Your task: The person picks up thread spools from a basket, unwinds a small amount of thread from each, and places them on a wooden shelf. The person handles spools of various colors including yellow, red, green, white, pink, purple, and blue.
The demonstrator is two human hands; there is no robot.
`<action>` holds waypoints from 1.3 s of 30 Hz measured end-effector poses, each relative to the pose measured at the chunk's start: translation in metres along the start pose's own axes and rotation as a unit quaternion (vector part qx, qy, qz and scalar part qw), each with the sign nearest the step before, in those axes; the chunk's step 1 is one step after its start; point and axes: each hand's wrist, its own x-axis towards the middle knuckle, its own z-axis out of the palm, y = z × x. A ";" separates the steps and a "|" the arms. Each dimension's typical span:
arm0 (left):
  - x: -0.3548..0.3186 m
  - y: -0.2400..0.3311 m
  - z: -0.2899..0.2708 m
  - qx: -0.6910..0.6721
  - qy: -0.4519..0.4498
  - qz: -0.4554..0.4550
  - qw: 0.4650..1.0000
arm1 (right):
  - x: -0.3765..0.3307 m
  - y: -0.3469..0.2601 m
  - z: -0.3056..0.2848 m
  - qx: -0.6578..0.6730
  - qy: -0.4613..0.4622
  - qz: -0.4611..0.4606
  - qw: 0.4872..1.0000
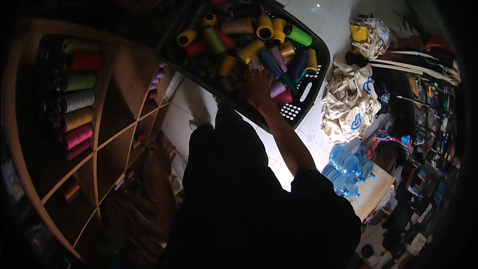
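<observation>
A black plastic basket (303, 102) is full of cones of sewing thread, among them a bright green cone (298, 35), a purple cone (277, 58) and a yellow cone (250, 51). My right hand (259, 88) reaches into the basket from its near side, fingers apart over the cones, with the fingertips partly lost among them. In dim light on the left, my left hand (163, 155) is beside the wooden shelf (94, 169). Its fingers look curled, and a small rounded shape shows by them that is too dark to name.
Several thread cones (79, 100) lie in the shelf's upper compartment, with an orange cone (71, 190) lower down. Cream cloth bags (350, 102) lie right of the basket on the tiled floor (318, 7). Blue water jugs (343, 162) stand near a pale board (376, 189); clutter fills the far right.
</observation>
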 end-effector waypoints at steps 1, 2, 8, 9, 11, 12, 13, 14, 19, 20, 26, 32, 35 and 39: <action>-0.005 -0.006 0.001 0.001 0.023 -0.009 1.000 | 0.004 -0.001 -0.002 0.013 -0.039 -0.009 0.999; -0.004 -0.010 0.004 0.026 0.054 -0.007 0.998 | 0.007 0.002 0.004 0.093 -0.054 -0.022 0.994; 0.007 0.001 0.062 0.154 0.097 0.062 0.981 | 0.037 0.001 -0.021 0.342 -0.079 0.021 0.936; 0.009 0.009 0.075 0.166 0.081 0.080 0.979 | 0.049 -0.006 -0.050 0.335 -0.085 0.039 0.938; 0.013 0.024 0.094 0.199 0.048 0.115 0.972 | 0.067 -0.014 -0.086 0.327 -0.064 0.020 0.943; 0.012 0.030 0.103 0.203 0.038 0.141 0.968 | 0.076 -0.013 -0.095 0.324 -0.037 -0.017 0.945; 0.012 0.035 0.107 0.200 0.029 0.144 0.969 | 0.086 -0.013 -0.105 0.317 -0.013 -0.056 0.947; 0.013 0.039 0.111 0.197 0.022 0.146 0.969 | 0.095 -0.014 -0.116 0.321 -0.027 -0.086 0.943; 0.007 0.044 0.118 0.199 0.011 0.157 0.967 | 0.131 -0.015 -0.158 0.382 -0.061 -0.127 0.913; 0.007 0.041 0.117 0.196 0.013 0.155 0.968 | 0.139 -0.014 -0.155 0.440 -0.023 -0.151 0.885; 0.005 0.020 0.105 0.184 0.054 0.126 0.973 | 0.187 -0.006 -0.162 0.099 0.155 -0.114 0.976; 0.003 0.001 0.087 0.185 0.097 0.125 0.970 | 0.179 -0.028 -0.054 0.110 0.037 -0.201 0.973; -0.003 -0.001 0.085 0.182 0.107 0.134 0.968 | 0.159 -0.036 0.049 0.120 -0.083 -0.268 0.952; -0.011 -0.001 0.086 0.182 0.116 0.161 0.963 | 0.144 -0.055 0.077 0.166 -0.077 -0.183 0.966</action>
